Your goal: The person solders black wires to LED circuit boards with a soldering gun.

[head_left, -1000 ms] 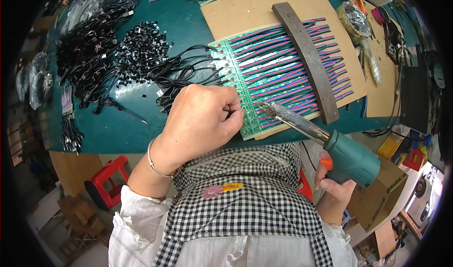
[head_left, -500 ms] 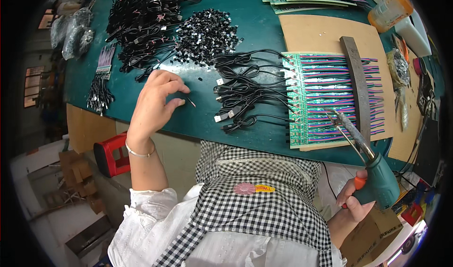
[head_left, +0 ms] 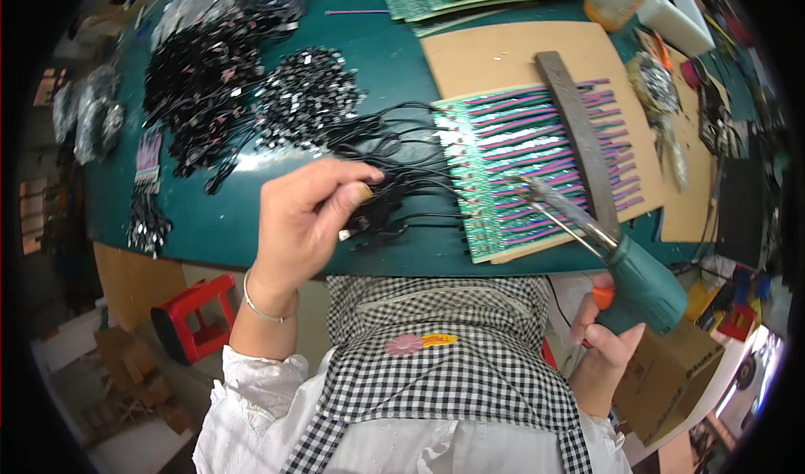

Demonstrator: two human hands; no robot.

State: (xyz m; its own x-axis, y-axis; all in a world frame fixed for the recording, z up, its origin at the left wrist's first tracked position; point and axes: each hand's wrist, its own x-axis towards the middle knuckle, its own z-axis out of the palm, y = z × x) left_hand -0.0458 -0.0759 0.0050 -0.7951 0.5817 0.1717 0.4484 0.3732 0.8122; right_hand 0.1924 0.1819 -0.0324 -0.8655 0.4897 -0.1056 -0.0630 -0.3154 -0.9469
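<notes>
Nearest the body, the right hand (head_left: 604, 344) is wrapped round the handle of a green soldering gun (head_left: 646, 285), fingers closed on it beside the orange trigger. The gun looks rigid and weighted toward its thick plastic body; the handle is the place to grip, since the metal front is probably hot. Its tip points away from those fingers, over the green board (head_left: 474, 181); whether it touches cannot be told. A little farther in, the left hand (head_left: 298, 214) is over the table (head_left: 402, 260), thumb and forefinger curled with their tips close together; I cannot tell whether a cable is pinched there. The black cables (head_left: 381, 206) lie just beyond and to the right of those fingertips, some partly behind them. They should be light, limp and apt to tangle, best taken one at a time near an end. Their far ends meet the board's left edge, well apart from the right fingers. The board looks thin, flat and stiff, perhaps brittle, so its bare edges seem the safest hold. Its coloured wires (head_left: 520, 143) look soft and bendy; a dark bar (head_left: 579, 139), likely heavy and hard, lies across them.
</notes>
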